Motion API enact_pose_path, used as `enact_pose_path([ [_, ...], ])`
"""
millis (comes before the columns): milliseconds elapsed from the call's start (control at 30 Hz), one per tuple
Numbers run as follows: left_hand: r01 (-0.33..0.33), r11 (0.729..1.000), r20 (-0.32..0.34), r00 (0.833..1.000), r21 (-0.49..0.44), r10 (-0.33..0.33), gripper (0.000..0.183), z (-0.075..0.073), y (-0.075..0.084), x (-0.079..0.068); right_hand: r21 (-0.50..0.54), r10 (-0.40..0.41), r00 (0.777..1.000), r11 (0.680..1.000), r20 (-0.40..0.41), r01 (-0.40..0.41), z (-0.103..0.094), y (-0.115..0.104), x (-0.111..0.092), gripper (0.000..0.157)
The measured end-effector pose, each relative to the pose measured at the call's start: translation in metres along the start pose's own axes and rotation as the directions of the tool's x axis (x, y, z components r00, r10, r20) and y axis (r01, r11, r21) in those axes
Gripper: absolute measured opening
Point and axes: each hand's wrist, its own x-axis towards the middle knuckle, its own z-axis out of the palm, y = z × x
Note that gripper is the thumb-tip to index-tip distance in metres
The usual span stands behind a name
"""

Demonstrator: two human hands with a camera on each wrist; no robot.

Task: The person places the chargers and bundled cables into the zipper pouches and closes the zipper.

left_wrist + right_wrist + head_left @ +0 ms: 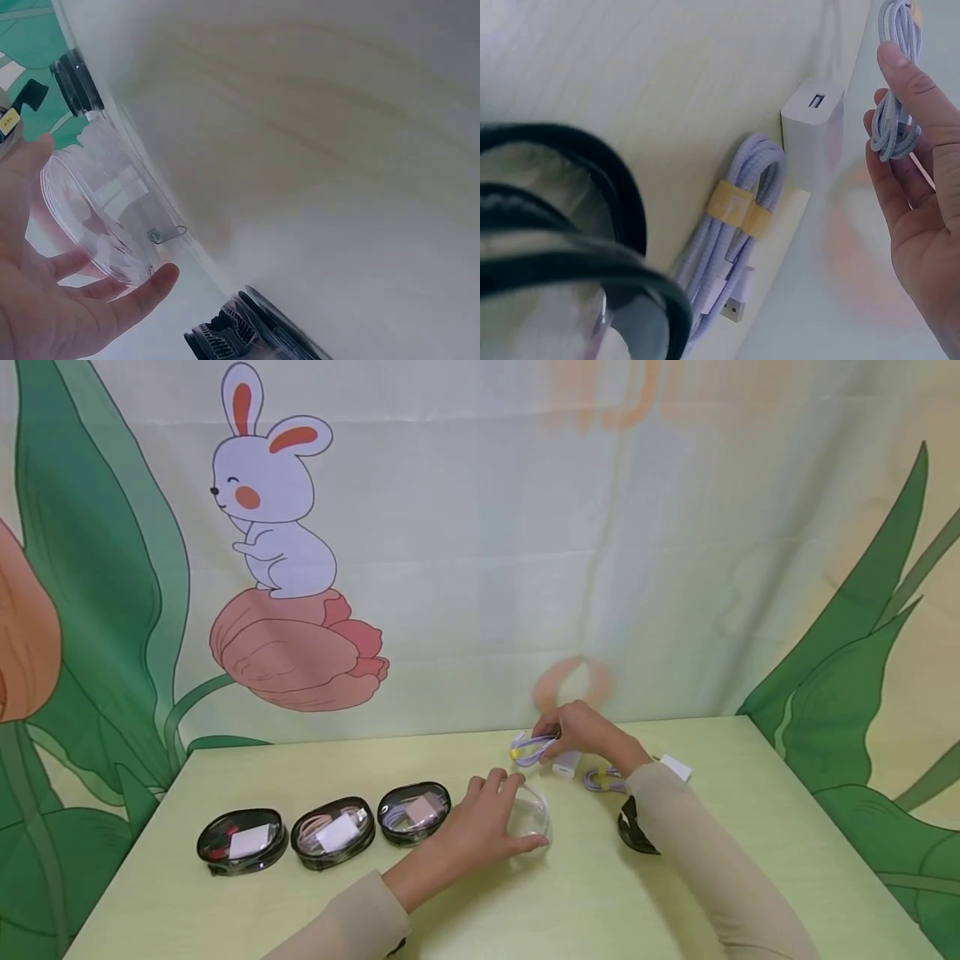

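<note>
Holding: right grip [588, 731] lilac cable [888, 136], left grip [486, 821] clear pouch [531, 814]; white charger [810, 135] near cable

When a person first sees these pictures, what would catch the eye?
Probably the rabbit on a pink flower, upper left on the backdrop. Below, three black-rimmed clear cases sit in a row on the table. To their right, the left hand grips a clear container and the right hand holds a lilac cable.

Table [577, 902] bearing pouches [332, 833], chargers [566, 767], 1 cable [739, 161].
</note>
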Motion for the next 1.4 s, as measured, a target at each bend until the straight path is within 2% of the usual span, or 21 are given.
enact_pose_path([
  [267,0.041,0.999,-0.002,0.999,-0.026,-0.042,0.093,0.001,-0.004,0.001,0.014,-0.014,1.0,1.0,0.017,0.014,0.005,-0.015,-0.011,0.031],
  [433,0.038,0.998,-0.024,0.999,-0.04,-0.039,0.093,0.002,-0.006,0.0,0.044,-0.064,0.997,0.997,0.045,0.062,0.013,-0.024,-0.022,0.031],
  [633,0.042,0.998,-0.02,0.999,-0.053,-0.043,0.094,0.003,-0.008,0.0,0.062,-0.075,0.995,0.996,0.072,0.07,0.023,-0.037,-0.034,0.025],
  [733,0.045,0.997,-0.024,0.999,-0.058,-0.047,0.093,0.003,-0.009,0.0,0.045,-0.108,0.991,0.993,0.082,0.105,0.027,-0.044,-0.039,0.023],
  [933,0.043,0.992,-0.04,0.998,-0.116,-0.048,0.088,0.003,-0.01,-0.002,-0.082,-0.167,0.982,0.981,0.083,0.174,0.036,-0.053,-0.046,0.022],
  [1167,0.001,0.989,-0.105,0.994,-0.15,-0.017,0.076,0.002,-0.009,-0.007,-0.169,-0.168,0.985,0.97,0.04,0.173,0.04,-0.056,-0.048,0.022],
  [1400,-0.02,0.983,-0.132,0.991,-0.183,-0.005,0.073,0.001,-0.009,-0.011,-0.171,-0.124,0.991,0.977,0.043,0.129,0.039,-0.06,-0.052,0.022],
])
